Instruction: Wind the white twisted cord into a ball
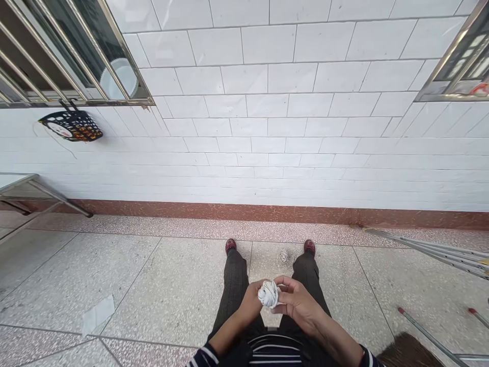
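A white, twisted bundle [268, 294], wound like a rosette and perhaps of cord or cloth strips, sits between both hands in front of my lap. From the left side, my left hand [250, 302] is closed around it, with most of its fingers hidden behind. My right hand [296, 300] grips the right side of the bundle with thumb and bent fingers. On the floor between my feet lies a loose ball of white and dark string [283, 256]; whether a strand links it to the bundle cannot be made out.
A white tiled wall [267, 122] with a reddish skirting faces me. A metal-legged table [49, 191] stands left, below a black basket [72, 125] hanging from window bars. Folded metal poles [428, 244] lean at the right. A white sheet [98, 315] lies on the floor.
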`<state>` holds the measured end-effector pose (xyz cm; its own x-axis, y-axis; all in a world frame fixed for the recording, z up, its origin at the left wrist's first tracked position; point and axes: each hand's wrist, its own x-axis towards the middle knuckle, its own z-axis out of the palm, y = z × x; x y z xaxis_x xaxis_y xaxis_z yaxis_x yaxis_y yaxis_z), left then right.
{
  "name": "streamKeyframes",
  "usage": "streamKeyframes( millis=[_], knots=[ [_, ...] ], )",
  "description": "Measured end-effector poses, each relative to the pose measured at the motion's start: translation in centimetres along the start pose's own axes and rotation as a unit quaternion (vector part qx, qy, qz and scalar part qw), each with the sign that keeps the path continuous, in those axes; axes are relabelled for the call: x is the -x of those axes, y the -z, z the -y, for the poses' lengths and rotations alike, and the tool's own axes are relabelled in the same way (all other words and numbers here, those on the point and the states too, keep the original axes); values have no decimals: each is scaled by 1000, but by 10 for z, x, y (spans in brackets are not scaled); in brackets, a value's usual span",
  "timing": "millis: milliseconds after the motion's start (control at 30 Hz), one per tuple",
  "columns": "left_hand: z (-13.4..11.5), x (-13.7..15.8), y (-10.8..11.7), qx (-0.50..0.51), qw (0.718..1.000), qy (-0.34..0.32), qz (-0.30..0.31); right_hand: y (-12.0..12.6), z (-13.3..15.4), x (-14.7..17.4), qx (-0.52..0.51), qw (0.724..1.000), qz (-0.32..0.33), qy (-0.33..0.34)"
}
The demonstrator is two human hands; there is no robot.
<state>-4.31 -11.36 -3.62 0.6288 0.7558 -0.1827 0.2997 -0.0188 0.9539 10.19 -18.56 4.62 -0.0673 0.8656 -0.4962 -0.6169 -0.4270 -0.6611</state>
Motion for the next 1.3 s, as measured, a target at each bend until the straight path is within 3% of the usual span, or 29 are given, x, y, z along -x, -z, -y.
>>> streamKeyframes(
  millis=[100,200,267,367,500,633,700,800,867,967,1067,1200,1300],
  knots=[
    [-6,-14,3,2,1000,-3,-23,-13,14,-2,50,997,26,49],
    [-11,-14,3,-27,999,-17,-25,-10,30,-6,64,991,-11,118],
    [-10,-6,2,-43,999,-18,6,-2,41,-7,70,986,-35,150],
    [-5,8,1,-69,996,2,49,14,50,-9,83,986,-42,141],
    [1,19,3,-184,980,17,77,40,48,-16,70,991,-54,101],
    [-7,23,3,-292,951,-26,96,64,40,-34,128,981,-77,122],
    [-14,22,3,-336,934,-61,106,69,35,-45,250,946,-117,172],
    [-25,17,3,-388,907,-119,113,69,19,-59,425,856,-172,240],
    [-32,11,6,-425,884,-160,110,65,5,-63,463,840,-151,239],
    [-42,-4,18,-468,852,-208,111,58,-19,-61,458,862,-83,201],
    [-47,-22,34,-468,847,-230,101,54,-31,-51,413,897,-33,155],
    [-38,-48,44,-364,908,-198,53,51,-12,-35,301,946,-9,122],
    [-29,-64,40,-294,940,-171,-3,44,17,-25,242,962,-28,125]
  ],
)
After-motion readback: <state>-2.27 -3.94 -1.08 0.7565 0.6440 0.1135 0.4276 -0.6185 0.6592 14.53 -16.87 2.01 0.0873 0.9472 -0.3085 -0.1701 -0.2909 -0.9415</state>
